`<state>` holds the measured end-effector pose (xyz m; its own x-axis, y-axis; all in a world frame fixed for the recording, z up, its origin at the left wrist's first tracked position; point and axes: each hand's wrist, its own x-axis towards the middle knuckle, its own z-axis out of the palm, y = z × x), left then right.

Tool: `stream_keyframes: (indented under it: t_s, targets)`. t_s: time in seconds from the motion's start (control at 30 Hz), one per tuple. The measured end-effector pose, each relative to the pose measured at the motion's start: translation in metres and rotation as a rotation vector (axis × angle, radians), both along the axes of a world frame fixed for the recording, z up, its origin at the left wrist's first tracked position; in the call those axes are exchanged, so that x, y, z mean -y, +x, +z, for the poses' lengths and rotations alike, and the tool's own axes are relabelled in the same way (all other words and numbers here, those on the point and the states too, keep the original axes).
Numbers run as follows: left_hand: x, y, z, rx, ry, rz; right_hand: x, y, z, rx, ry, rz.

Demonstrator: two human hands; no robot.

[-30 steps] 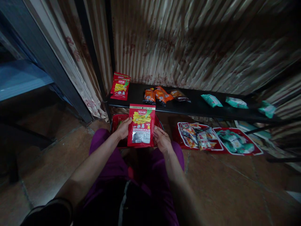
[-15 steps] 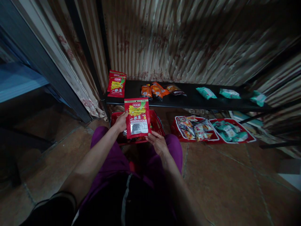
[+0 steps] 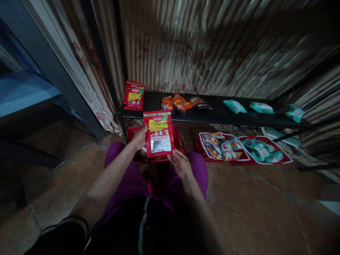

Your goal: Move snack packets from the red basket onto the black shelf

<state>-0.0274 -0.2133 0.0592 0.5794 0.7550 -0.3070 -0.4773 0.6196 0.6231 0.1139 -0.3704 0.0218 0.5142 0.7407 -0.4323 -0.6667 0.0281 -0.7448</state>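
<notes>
Red flat plastic packet [image 3: 158, 134], pinched by left hand [image 3: 139, 138], seems well supported, as right hand [image 3: 181, 163] has moved down, pinching its lower corner.

The right hand [image 3: 182, 165] has slid down the side of the red packet [image 3: 158, 134] to its lower corner.

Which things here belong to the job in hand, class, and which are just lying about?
In use: held red packet, left hand, right hand; probably the basket behind it and matching packets on the shelf.
Lying about: orange packets, teal packets, two white-rimmed baskets.
</notes>
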Motion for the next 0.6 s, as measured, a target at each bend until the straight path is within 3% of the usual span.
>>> stream_keyframes:
  t_s: [0.27,0.47,0.6]
  targets:
    - [0.025,-0.011,-0.008,0.026,0.186,-0.197,-0.005,-0.002,-0.003,-0.003,0.022,-0.106]
    - [0.037,-0.018,-0.017,0.030,0.212,-0.285,-0.009,-0.005,0.000,-0.007,-0.003,-0.167]
    - [0.037,-0.020,-0.017,0.040,0.200,-0.307,-0.008,-0.004,-0.009,0.023,0.002,-0.177]
